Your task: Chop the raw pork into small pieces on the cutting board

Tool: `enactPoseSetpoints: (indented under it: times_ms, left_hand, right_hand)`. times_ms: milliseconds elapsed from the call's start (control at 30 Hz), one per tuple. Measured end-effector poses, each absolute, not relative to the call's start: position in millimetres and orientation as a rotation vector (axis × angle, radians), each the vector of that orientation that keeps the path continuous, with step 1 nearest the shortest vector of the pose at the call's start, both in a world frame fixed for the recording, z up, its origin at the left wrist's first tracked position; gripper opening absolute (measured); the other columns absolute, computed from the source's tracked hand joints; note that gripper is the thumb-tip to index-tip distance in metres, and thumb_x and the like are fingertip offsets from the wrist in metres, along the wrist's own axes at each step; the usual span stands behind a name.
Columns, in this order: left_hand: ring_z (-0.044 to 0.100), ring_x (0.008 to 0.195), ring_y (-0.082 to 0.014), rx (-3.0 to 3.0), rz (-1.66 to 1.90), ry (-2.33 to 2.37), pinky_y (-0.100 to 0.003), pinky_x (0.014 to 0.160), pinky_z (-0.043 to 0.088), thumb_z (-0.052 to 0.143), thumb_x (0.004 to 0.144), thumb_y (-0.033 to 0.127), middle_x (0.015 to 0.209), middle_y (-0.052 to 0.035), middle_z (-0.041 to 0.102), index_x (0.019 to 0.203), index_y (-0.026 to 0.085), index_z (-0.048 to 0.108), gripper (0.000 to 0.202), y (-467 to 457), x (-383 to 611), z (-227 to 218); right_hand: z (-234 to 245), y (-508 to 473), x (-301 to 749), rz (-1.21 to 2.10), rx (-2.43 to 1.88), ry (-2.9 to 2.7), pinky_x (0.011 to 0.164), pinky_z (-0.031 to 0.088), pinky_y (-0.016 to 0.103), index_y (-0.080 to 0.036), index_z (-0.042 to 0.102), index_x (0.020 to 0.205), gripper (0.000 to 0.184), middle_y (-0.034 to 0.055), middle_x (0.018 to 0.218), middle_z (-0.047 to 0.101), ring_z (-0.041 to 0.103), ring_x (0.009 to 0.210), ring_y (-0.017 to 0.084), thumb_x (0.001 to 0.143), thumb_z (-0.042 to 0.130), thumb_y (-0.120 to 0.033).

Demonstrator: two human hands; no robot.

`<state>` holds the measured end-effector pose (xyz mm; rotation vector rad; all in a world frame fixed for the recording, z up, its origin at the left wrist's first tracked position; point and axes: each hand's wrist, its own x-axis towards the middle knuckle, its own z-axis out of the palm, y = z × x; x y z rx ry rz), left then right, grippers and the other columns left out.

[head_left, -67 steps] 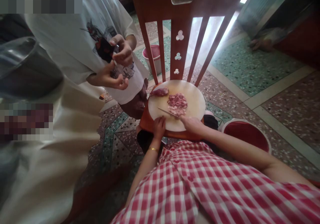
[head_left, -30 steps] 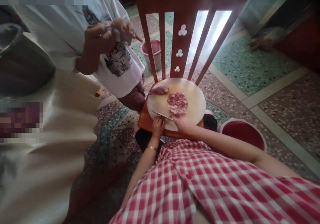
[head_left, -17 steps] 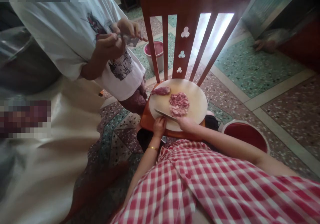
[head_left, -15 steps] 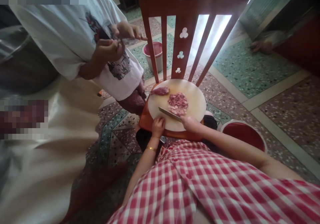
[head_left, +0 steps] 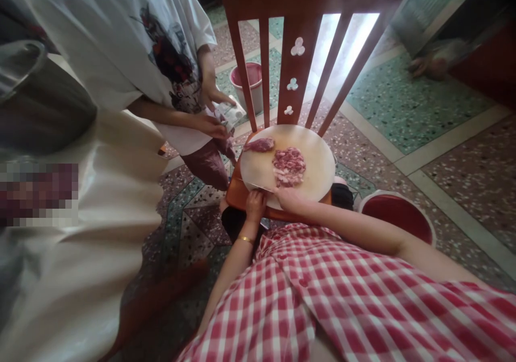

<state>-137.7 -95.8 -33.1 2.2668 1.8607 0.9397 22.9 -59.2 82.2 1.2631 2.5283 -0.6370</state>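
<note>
My right hand (head_left: 288,198) is closed around the handle of a knife (head_left: 258,186). Its blade, seen almost edge-on, points left just above my left hand (head_left: 255,206). The left fingers are curled at the near-left rim of a round white cutting board (head_left: 255,169); what they hold, if anything, is hidden. A heap of cut raw meat (head_left: 289,167) lies right of the board's middle. Toward the far left of the board rests an uncut piece of meat (head_left: 261,144).
The board sits on a wooden chair (head_left: 237,192) with a slatted back. A red-lined bucket (head_left: 397,218) stands at right, another bucket (head_left: 252,89) behind the chair. At left, a person in a white T-shirt (head_left: 116,55) stands by a covered table (head_left: 108,174) bearing a metal pot (head_left: 44,98).
My right hand has drawn the knife left and nearer, off the meat heap to beside my left hand. The other person's hands have dropped lower, now with something pale in them.
</note>
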Motion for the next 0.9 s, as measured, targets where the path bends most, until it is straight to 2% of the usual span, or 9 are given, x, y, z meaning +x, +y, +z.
enactPoseSetpoints:
  times_ms: [100, 200, 400, 533, 667, 767, 900]
  left_hand:
    - [0.056, 0.084, -0.0205, 2.276, 0.925, 1.874, -0.037, 0.079, 0.048, 0.048, 0.086, 0.019, 0.083, -0.0090, 0.061, 0.087, 0.017, 0.062, 0.015, -96, -136, -32]
    - [0.056, 0.084, -0.0211, 2.311, 0.916, 1.896, -0.036, 0.078, 0.048, 0.049, 0.085, 0.018, 0.082, -0.0091, 0.062, 0.089, 0.016, 0.063, 0.015, -96, -134, -29]
    - [0.057, 0.089, -0.0202, 2.317, 0.877, 1.790, -0.036, 0.081, 0.048, 0.048, 0.086, 0.018, 0.090, -0.0091, 0.064, 0.092, 0.017, 0.064, 0.017, -92, -133, -23]
    - [0.056, 0.094, -0.0191, 2.273, 0.898, 1.758, -0.036, 0.085, 0.048, 0.047, 0.086, 0.016, 0.098, -0.0086, 0.064, 0.094, 0.018, 0.063, 0.018, -92, -133, -19]
    - [0.055, 0.100, -0.0199, 2.214, 0.937, 1.812, -0.036, 0.088, 0.047, 0.048, 0.086, 0.018, 0.106, -0.0103, 0.061, 0.100, 0.017, 0.062, 0.020, -98, -135, -18]
    - [0.055, 0.098, -0.0201, 2.217, 0.913, 1.837, -0.035, 0.087, 0.047, 0.048, 0.086, 0.019, 0.102, -0.0109, 0.061, 0.100, 0.016, 0.061, 0.020, -102, -137, -21]
    - [0.056, 0.093, -0.0197, 2.245, 0.883, 1.835, -0.036, 0.085, 0.048, 0.045, 0.088, 0.021, 0.094, -0.0101, 0.063, 0.096, 0.015, 0.062, 0.019, -104, -137, -23]
  right_hand:
    - [77, -56, 9, -0.597, 1.255, 2.621, 0.070, 0.043, 0.029, -0.012, 0.044, 0.125, 0.038, 0.0138, 0.098, 0.065, 0.062, 0.091, 0.023, 0.091, 0.027, -0.015]
    - [75, -59, 20, -0.648, 1.273, 2.580, 0.068, 0.042, 0.028, -0.013, 0.040, 0.130, 0.040, 0.0128, 0.097, 0.066, 0.063, 0.088, 0.021, 0.091, 0.029, -0.016]
    - [86, -58, 81, -0.605, 1.429, 2.446, 0.066, 0.041, 0.027, -0.014, 0.052, 0.111, 0.030, 0.0124, 0.090, 0.066, 0.063, 0.083, 0.022, 0.088, 0.033, -0.015]
    - [98, -54, 85, -0.548, 1.553, 2.439, 0.067, 0.042, 0.029, -0.016, 0.047, 0.119, 0.035, 0.0131, 0.101, 0.064, 0.062, 0.086, 0.022, 0.087, 0.031, -0.014]
    - [101, -62, 71, -0.586, 1.467, 2.485, 0.066, 0.042, 0.028, -0.016, 0.051, 0.112, 0.030, 0.0118, 0.095, 0.065, 0.063, 0.085, 0.022, 0.090, 0.031, -0.019]
    - [98, -70, 65, -0.620, 1.411, 2.501, 0.066, 0.042, 0.028, -0.016, 0.053, 0.109, 0.029, 0.0111, 0.091, 0.066, 0.063, 0.083, 0.022, 0.091, 0.030, -0.021]
    - [92, -76, 62, -0.691, 1.313, 2.576, 0.068, 0.042, 0.026, -0.017, 0.051, 0.117, 0.032, 0.0103, 0.098, 0.066, 0.063, 0.087, 0.021, 0.091, 0.033, -0.019]
